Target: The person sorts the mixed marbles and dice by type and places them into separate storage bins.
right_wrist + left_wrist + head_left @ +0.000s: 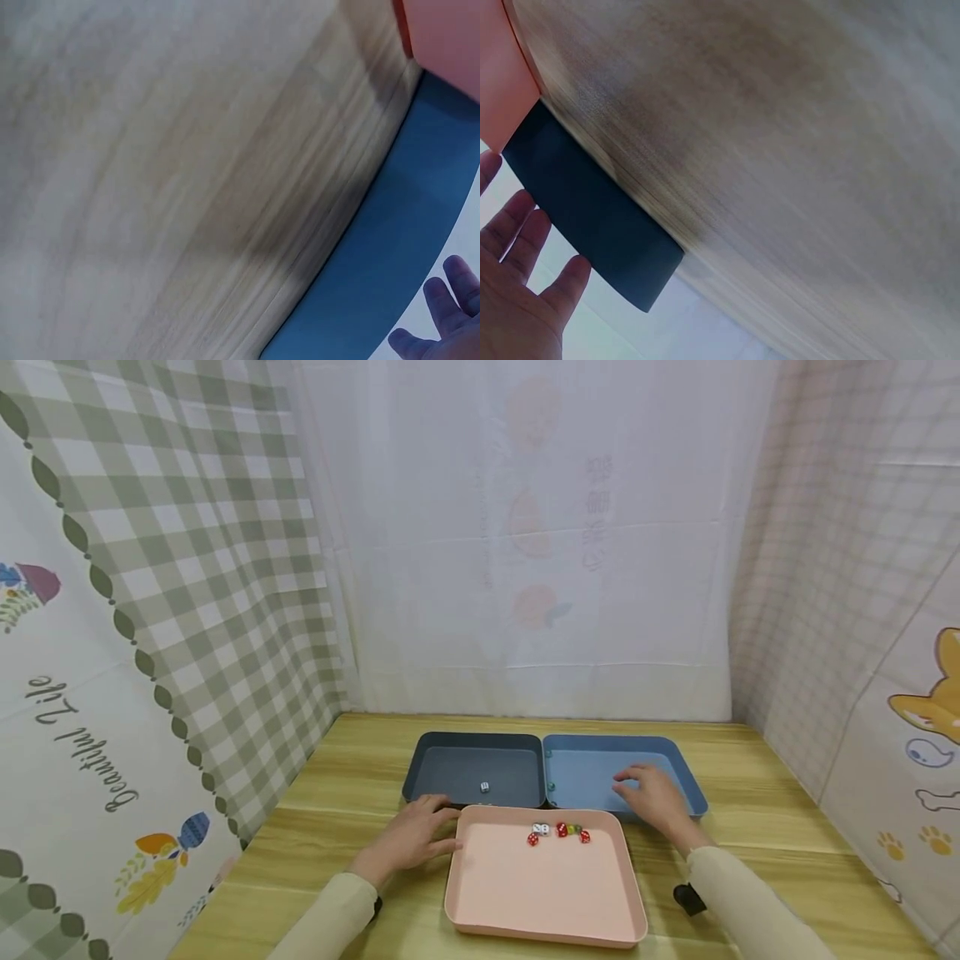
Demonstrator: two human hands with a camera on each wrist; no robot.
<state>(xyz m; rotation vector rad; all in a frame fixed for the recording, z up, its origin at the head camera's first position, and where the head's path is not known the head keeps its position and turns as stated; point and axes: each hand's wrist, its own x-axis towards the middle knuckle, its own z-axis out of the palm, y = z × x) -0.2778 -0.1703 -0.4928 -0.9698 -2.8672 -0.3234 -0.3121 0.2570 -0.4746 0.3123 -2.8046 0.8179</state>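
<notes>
My left hand (412, 835) is at the upper left corner of the pink tray (555, 906), thumb by its left rim; whether it touches is unclear. Its spread fingers (529, 236) hold nothing in the left wrist view. Over the right part of the blue tray (600, 772) hovers my right hand (654, 797), fingers loosely bent, no object visible between them. Near the pink tray's far wall lie white dice (541, 829), several red dice (585, 837), and small yellow (572, 829) and green pieces. Small green pieces (551, 786) sit along the blue tray's left wall.
The dark tray (450, 768) stands left of the blue one, their sides together, with one pale die (484, 787) inside. The pink tray's far edge meets both. Wood-patterned tabletop (315, 852) surrounds them; a white curtain (525, 568) hangs behind, with patterned cloths at both sides.
</notes>
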